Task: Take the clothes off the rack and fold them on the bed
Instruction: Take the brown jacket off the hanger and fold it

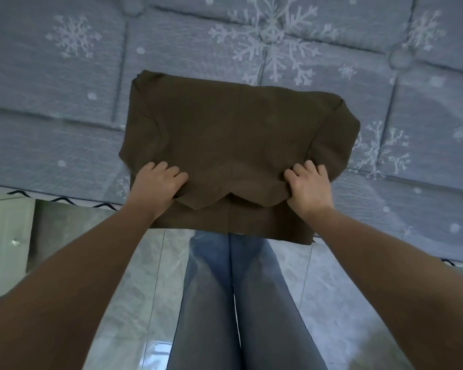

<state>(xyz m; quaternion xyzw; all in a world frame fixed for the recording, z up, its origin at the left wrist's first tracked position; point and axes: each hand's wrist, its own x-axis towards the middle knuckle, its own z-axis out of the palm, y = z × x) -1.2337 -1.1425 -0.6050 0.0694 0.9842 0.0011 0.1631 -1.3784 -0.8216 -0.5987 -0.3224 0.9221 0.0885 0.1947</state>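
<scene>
Brown garment [233,134] on bed [64,102], left hand [155,182] and right hand [309,186] gripping its near edge

Glossy pale marbled floor tiles [134,289]

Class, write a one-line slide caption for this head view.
Both hands, left and right, grip a brown garment on the bed.

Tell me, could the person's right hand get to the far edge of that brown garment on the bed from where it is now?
Probably yes. The right hand grips the near edge of the brown garment, as does the left hand. Nothing lies on the cloth or on the bed beyond it, though the hand would have to let go and stretch forward.
</scene>
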